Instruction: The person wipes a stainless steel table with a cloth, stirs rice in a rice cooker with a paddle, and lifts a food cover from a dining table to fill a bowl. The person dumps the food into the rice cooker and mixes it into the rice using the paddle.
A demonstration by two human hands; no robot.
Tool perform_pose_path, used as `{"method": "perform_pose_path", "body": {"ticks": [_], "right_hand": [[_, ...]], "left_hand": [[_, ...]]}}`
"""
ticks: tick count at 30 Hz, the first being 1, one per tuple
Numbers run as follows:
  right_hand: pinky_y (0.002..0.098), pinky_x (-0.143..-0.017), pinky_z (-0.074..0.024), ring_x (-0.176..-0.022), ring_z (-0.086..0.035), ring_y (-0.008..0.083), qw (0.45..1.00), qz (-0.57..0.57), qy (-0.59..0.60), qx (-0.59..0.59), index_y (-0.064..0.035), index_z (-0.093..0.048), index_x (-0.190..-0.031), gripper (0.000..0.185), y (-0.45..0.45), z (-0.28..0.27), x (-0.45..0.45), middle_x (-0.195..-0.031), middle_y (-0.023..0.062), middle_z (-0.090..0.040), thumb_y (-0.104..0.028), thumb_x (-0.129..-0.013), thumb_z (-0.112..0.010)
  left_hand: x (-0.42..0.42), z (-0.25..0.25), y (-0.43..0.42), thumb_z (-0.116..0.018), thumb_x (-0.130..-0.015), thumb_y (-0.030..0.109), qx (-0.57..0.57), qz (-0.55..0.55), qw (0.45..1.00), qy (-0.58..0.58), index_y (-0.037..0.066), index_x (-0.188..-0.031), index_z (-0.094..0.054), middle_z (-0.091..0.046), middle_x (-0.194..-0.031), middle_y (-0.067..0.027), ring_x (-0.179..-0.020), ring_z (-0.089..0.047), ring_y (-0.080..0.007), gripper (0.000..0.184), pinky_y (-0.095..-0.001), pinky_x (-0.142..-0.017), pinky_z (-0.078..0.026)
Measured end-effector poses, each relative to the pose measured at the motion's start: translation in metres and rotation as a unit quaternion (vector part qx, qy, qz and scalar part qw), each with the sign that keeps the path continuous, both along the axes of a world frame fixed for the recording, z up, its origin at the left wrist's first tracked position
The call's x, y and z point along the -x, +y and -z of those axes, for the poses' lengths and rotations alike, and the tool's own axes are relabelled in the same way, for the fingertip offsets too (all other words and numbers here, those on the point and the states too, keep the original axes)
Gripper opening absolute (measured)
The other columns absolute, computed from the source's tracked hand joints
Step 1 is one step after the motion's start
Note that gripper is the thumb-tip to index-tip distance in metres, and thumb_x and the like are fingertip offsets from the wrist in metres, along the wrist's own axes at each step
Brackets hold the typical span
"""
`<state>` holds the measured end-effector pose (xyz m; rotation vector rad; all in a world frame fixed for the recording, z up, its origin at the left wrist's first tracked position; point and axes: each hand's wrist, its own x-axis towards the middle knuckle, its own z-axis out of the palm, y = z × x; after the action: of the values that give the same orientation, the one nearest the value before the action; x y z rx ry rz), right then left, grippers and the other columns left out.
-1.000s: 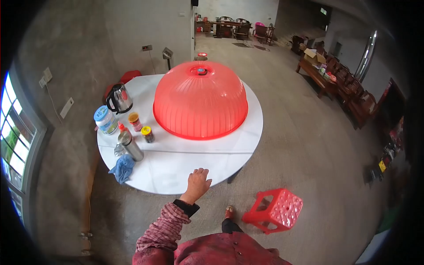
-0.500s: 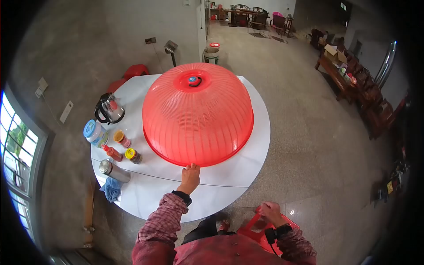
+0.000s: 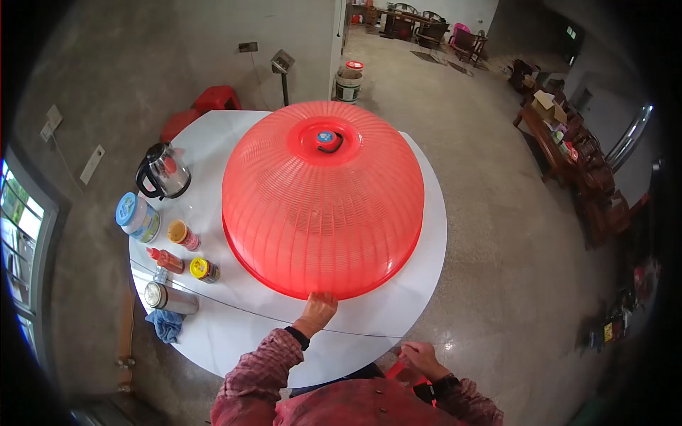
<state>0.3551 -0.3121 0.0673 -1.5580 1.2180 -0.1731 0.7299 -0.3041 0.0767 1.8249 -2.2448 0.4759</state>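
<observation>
A large red mesh food cover [image 3: 323, 206], domed with a black handle on top, sits on a white round table [image 3: 355, 344]. My left hand [image 3: 318, 309] is at its near rim, the fingers closed on the edge. Lower right, beside the table, my right hand [image 3: 424, 358] is closed over the edge of a red plastic stool [image 3: 403, 372]. My sleeve and body hide most of that stool.
On the table's left stand a kettle [image 3: 165, 170], a blue-lidded jar [image 3: 138, 217], an orange-lidded jar [image 3: 183, 235], a red sauce bottle [image 3: 166, 260], a yellow-lidded jar [image 3: 204, 270] and a steel flask [image 3: 170, 298]. A blue cloth [image 3: 165, 325] lies at the edge. Red stools [image 3: 217, 99] stand behind.
The view has come closer and turned, so the cover looks larger. My left hand stays at the rim. My right hand stays at the stool, less of which now shows.
</observation>
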Motion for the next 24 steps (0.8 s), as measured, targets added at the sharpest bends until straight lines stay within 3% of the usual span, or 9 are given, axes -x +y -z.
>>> {"method": "perform_pose_path", "body": {"ticks": [3, 5, 7, 9, 14, 16, 22, 24], "right_hand": [[0.0243, -0.061, -0.0509, -0.065, -0.061, 0.0108, 0.998, 0.041, -0.035, -0.043, 0.0033, -0.065, -0.098, 0.029, -0.032, -0.044, -0.048, -0.078, 0.0075, -0.066, -0.023, -0.092, -0.055], [0.0244, -0.061, -0.0507, -0.067, -0.061, 0.0113, 1.0, -0.011, -0.013, 0.012, 0.0026, -0.064, -0.095, 0.029, -0.072, -0.015, -0.058, -0.078, 0.0071, -0.065, -0.025, -0.092, -0.056], [0.0255, -0.062, -0.0511, -0.069, -0.062, 0.0123, 0.991, 0.054, -0.107, -0.054, 0.0014, -0.064, -0.091, 0.029, -0.105, -0.052, -0.096, -0.077, 0.007, -0.064, -0.027, -0.092, -0.056], [0.0275, -0.064, -0.0511, -0.069, -0.062, 0.0137, 0.973, 0.117, -0.187, -0.075, 0.0005, -0.063, -0.09, 0.031, -0.146, -0.046, -0.127, -0.076, 0.0076, -0.064, -0.03, -0.091, -0.058], [0.0295, -0.068, -0.0544, -0.073, -0.065, 0.0198, 0.951, 0.143, -0.255, -0.095, 0.0027, -0.056, -0.109, 0.037, -0.257, -0.029, -0.184, -0.082, 0.0128, -0.065, -0.026, -0.087, -0.063], [0.0299, -0.07, -0.0555, -0.073, -0.066, 0.0238, 0.953, 0.161, -0.239, -0.095, 0.0052, -0.054, -0.108, 0.038, -0.284, -0.024, -0.204, -0.083, 0.016, -0.064, -0.025, -0.087, -0.061], [0.0298, -0.066, -0.0565, -0.072, -0.067, 0.0265, 0.956, 0.155, -0.21, -0.132, 0.0057, -0.053, -0.106, 0.034, -0.317, 0.0, -0.232, -0.083, 0.0179, -0.064, -0.021, -0.086, -0.059], [0.0297, -0.063, -0.057, -0.071, -0.067, 0.0255, 0.938, 0.191, -0.239, -0.163, 0.0053, -0.056, -0.102, 0.029, -0.321, 0.018, -0.239, -0.084, 0.0176, -0.064, -0.017, -0.085, -0.059]], "left_hand": [[0.001, -0.045, 0.003, -0.058, -0.069, 0.013, 0.022, 0.015, 0.999, 0.033, 0.011, -0.072, -0.056, -0.052, -0.072, -0.0051, -0.065, -0.055, -0.0209, 0.004, -0.0366, -0.062, -0.042], [-0.005, -0.098, -0.001, -0.058, -0.069, 0.013, 0.035, 0.02, 0.999, 0.031, 0.011, -0.072, -0.055, -0.05, -0.073, -0.0047, -0.065, -0.054, -0.0205, 0.004, -0.0367, -0.063, -0.041], [-0.008, -0.147, -0.007, -0.057, -0.067, 0.013, 0.056, -0.004, 0.998, 0.005, 0.012, -0.071, -0.052, -0.046, -0.072, -0.0039, -0.064, -0.05, -0.0196, 0.006, -0.0355, -0.058, -0.038], [-0.015, -0.192, -0.017, -0.057, -0.067, 0.013, 0.091, -0.034, 0.995, -0.009, 0.012, -0.07, -0.05, -0.043, -0.071, -0.0036, -0.063, -0.047, -0.0196, 0.008, -0.0345, -0.056, -0.036], [-0.035, -0.285, -0.051, -0.056, -0.067, 0.01, 0.165, -0.087, 0.982, 0.016, 0.012, -0.068, -0.048, -0.042, -0.07, -0.004, -0.063, -0.046, -0.0212, 0.009, -0.0349, -0.055, -0.035], [-0.041, -0.305, -0.057, -0.06, -0.064, 0.003, 0.208, -0.104, 0.972, 0.012, 0.01, -0.065, -0.045, -0.042, -0.066, -0.0057, -0.062, -0.048, -0.0235, 0.017, -0.0373, -0.054, -0.036], [-0.038, -0.319, -0.06, -0.063, -0.067, 0.004, 0.19, -0.138, 0.972, 0.013, 0.008, -0.072, -0.051, -0.046, -0.07, -0.0035, -0.063, -0.05, -0.0202, 0.013, -0.034, -0.056, -0.038], [-0.037, -0.321, -0.062, -0.064, -0.067, 0.003, 0.192, -0.145, 0.97, 0.023, 0.007, -0.071, -0.051, -0.047, -0.068, -0.0054, -0.062, -0.051, -0.0227, 0.014, -0.0349, -0.055, -0.038]]}}
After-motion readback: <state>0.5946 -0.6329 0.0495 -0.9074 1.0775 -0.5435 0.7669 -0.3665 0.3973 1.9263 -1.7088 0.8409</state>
